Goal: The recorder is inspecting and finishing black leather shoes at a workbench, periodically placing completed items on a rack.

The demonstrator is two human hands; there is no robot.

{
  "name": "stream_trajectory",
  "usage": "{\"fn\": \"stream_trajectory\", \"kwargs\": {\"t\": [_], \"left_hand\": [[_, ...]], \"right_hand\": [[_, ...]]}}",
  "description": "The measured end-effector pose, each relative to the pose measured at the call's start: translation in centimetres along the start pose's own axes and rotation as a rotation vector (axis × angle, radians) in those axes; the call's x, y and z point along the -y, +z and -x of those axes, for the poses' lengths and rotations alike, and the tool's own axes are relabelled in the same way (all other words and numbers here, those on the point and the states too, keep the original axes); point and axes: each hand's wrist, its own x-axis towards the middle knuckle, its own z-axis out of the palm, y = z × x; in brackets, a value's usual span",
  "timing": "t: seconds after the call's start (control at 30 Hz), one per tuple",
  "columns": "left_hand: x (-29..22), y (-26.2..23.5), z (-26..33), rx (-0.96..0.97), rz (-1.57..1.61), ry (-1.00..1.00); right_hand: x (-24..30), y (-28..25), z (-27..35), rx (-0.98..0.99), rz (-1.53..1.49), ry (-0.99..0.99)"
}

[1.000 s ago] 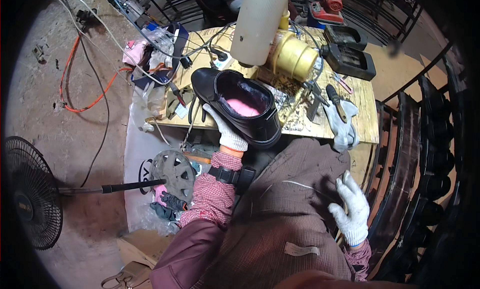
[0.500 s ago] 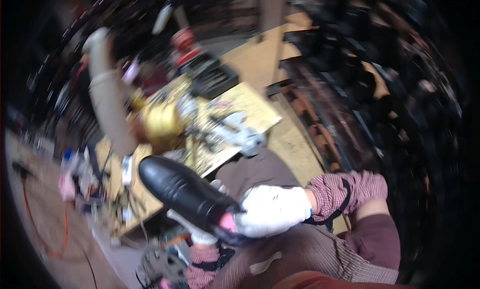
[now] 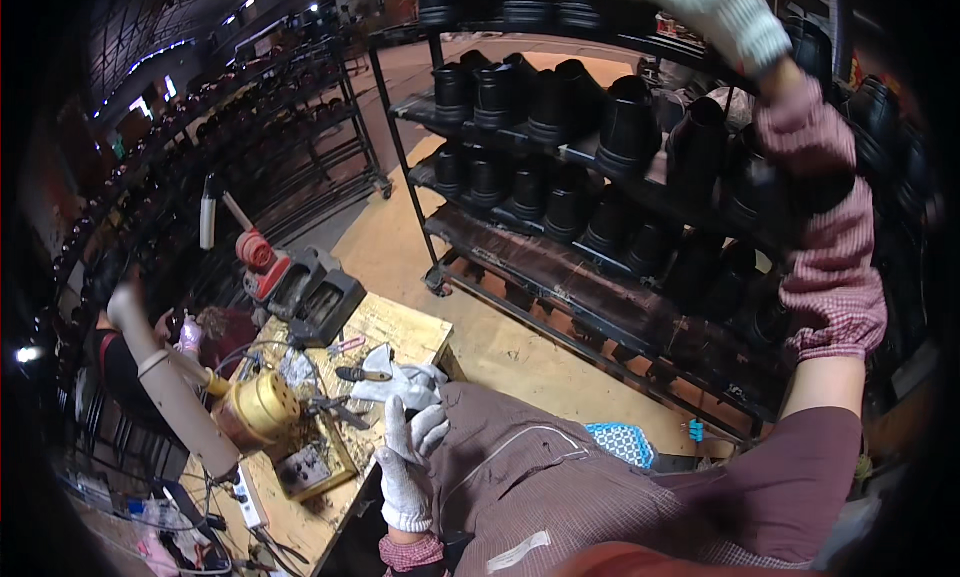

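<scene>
My right hand [image 3: 728,19], in a white knit glove, is raised to the top shelf of a shoe rack, beside black shoes [image 3: 527,2]. The upper edge of the picture cuts off its fingers, so whether it holds a shoe cannot be seen. My left hand [image 3: 408,477], also gloved, is over the bench edge by my lap. Its index finger points up and the others bend loosely, with nothing in them. Just beyond it, a pale crumpled cloth or glove [image 3: 405,385] and a dark-handled tool [image 3: 362,374] lie on the wooden bench [image 3: 415,322].
Black shoes line the metal rack [image 3: 560,267] ahead and right. The bench bears a yellow motor [image 3: 262,407] with a thick beige tube [image 3: 180,402], a red-and-black machine [image 3: 310,287] and a power strip [image 3: 247,499]. Another person [image 3: 140,362] sits beyond at left.
The black shoe held over my lap is gone from there. My right hand has moved up to the rack, and my left hand is now free of the shoe. The view has swung toward the rack.
</scene>
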Motion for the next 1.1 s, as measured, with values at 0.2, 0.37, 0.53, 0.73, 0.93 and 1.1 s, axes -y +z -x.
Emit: {"fn": "stream_trajectory", "kwargs": {"t": [0.2,0.37,0.53,0.73,0.93,1.1], "left_hand": [[0.9,-2.8,-0.6,-0.092,0.007,-0.068],[2.2,-4.1,0.1,-0.272,-0.021,-0.104],[1.5,-2.6,1.2,-0.28,0.002,-0.053],[2.8,-0.1,1.2,-0.097,0.108,-0.021],[3.1,-1.2,2.6,-0.368,0.905,0.096],[4.2,-7.1,9.1,-0.863,0.687,0.225]], "right_hand": [[-6.2,8.3,-5.0,0.471,0.087,0.251],[-5.0,16.4,-6.6,-0.167,0.03,0.047],[1.9,17.0,-7.2,0.265,-0.216,0.391],[15.9,8.3,7.5,-0.4,-0.581,-0.283],[24.9,-0.9,18.9,0.708,-1.422,-1.141],[30.0,1.7,23.1,0.612,-1.837,-0.825]]}}
